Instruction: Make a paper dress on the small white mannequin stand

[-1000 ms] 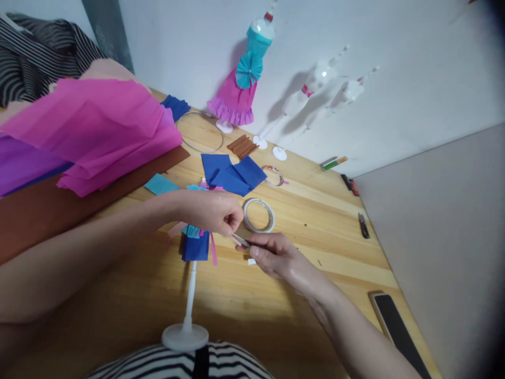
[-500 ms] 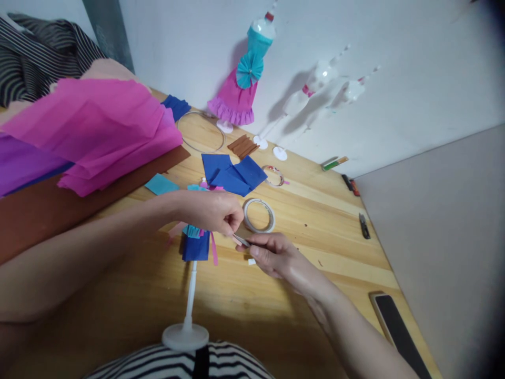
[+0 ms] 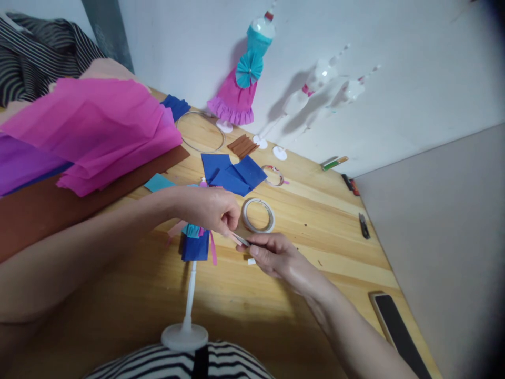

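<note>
My left hand (image 3: 209,208) is closed in a pinch over a small mannequin on a white stand (image 3: 185,331), dressed in a blue paper skirt (image 3: 195,246) with teal ruffle and pink ribbon. My right hand (image 3: 272,252) is closed too, gripping a thin pinkish-grey strip (image 3: 240,240) whose other end meets my left fingertips. A roll of white tape (image 3: 258,215) lies just behind both hands on the wooden table (image 3: 315,221).
Pink and purple crepe paper (image 3: 90,131) lies on brown sheets at left. Blue paper pieces (image 3: 232,173), a wire ring (image 3: 200,131), a dressed mannequin (image 3: 242,79) and two bare ones stand at the back. A phone (image 3: 396,326) and a small cutter (image 3: 363,225) lie at right.
My left hand has shifted slightly up and left along the strip; the right hand has stayed put.
</note>
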Demonstrator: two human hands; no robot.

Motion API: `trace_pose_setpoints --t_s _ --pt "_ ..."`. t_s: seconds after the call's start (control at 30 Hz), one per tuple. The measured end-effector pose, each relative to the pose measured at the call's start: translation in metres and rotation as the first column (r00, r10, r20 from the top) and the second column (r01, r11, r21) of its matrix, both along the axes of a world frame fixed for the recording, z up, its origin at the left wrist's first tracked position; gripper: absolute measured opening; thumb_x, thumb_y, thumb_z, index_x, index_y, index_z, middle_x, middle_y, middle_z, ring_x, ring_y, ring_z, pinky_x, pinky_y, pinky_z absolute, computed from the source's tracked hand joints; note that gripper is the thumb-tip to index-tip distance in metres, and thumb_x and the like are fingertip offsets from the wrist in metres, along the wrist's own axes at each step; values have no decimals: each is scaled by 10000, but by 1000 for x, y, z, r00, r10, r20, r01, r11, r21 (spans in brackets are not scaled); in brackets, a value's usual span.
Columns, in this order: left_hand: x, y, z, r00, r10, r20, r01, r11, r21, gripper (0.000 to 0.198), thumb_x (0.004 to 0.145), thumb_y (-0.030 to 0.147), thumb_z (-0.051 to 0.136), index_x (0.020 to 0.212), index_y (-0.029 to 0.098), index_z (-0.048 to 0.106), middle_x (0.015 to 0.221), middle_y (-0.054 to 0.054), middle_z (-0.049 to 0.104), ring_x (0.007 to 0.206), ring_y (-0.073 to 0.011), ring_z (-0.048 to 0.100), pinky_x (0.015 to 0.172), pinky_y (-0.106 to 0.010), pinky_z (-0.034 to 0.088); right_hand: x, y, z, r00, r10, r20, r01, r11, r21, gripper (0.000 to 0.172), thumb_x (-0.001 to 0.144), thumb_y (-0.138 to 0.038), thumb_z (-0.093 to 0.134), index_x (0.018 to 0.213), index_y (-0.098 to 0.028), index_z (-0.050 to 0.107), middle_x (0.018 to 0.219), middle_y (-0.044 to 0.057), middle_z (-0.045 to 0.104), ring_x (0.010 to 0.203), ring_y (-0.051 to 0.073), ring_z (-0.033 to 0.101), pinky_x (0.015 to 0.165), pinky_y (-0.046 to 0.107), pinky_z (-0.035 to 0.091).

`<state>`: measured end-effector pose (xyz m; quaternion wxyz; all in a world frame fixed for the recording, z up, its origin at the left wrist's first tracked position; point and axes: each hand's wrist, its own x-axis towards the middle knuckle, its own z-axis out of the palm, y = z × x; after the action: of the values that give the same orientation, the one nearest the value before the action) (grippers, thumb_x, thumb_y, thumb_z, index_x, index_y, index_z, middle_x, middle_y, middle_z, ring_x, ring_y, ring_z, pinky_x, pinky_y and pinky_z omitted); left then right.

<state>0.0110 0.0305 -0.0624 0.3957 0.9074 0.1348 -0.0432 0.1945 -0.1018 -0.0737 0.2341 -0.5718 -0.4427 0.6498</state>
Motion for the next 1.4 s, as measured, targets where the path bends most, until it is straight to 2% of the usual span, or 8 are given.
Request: trace_pose_setpoints --t_s 0.13,0.23,0.4,0.67,0.9,1.17,1.4 --pt "0 -1 4 1000 26 -6 -26 999 20 173 735 86 550 788 118 711 722 -18 677 613 -87 539 566 -191 355 0 1 0 1000 -11 -5 11 1000 -12 492 747 -555 675 895 -86 669 483 -85 344 416 42 204 407 236 103" --pt "0 -1 2 1000 10 -17 -9 1000 28 155 743 112 556 770 127 709 764 -26 678 665 -101 547 574 -199 351 0 1 0 1000 -11 3 11 1000 -12 483 754 -548 671 892 -85 672 487 -84 343 414 41 202 408 235 101" --pt "1 -1 -4 1000 -5 -19 6 998 55 114 744 147 585 655 130 654 680 -4 618 629 -92 505 565 -197 342 -2 0 0 1000 -27 -2 27 999 -30 487 725 -554 691 870 -90 669 474 -88 333 405 40 197 403 236 92" --pt "0 -2 -3 999 -45 27 44 999 32 129 718 74 541 637 123 629 667 0 608 608 -80 507 529 -173 339 -5 0 -2 998 -57 -28 56 997 -55 503 698 -566 712 874 -96 668 483 -92 322 396 35 192 398 236 83" --pt "0 -3 -3 997 -50 -55 51 998 30 123 729 86 540 684 108 652 739 -31 638 626 -92 522 528 -192 338 -5 -1 -2 994 -78 -76 73 995 -65 467 708 -536 721 861 -97 669 443 -107 304 383 32 174 393 236 72" --pt "-1 -6 4 999 -30 -40 32 999 35 162 730 51 505 671 88 650 737 -43 640 620 -91 503 538 -207 326 -5 -2 -4 995 -67 -69 62 996 -69 484 704 -552 712 867 -100 662 433 -111 315 373 31 171 380 238 69" --pt "1 -4 0 997 -49 -55 51 998 36 130 716 82 530 653 120 636 724 -24 640 626 -95 523 532 -198 337 -7 -2 1 998 -58 -31 56 997 -57 488 709 -561 703 858 -98 657 437 -109 306 380 33 177 392 241 74"
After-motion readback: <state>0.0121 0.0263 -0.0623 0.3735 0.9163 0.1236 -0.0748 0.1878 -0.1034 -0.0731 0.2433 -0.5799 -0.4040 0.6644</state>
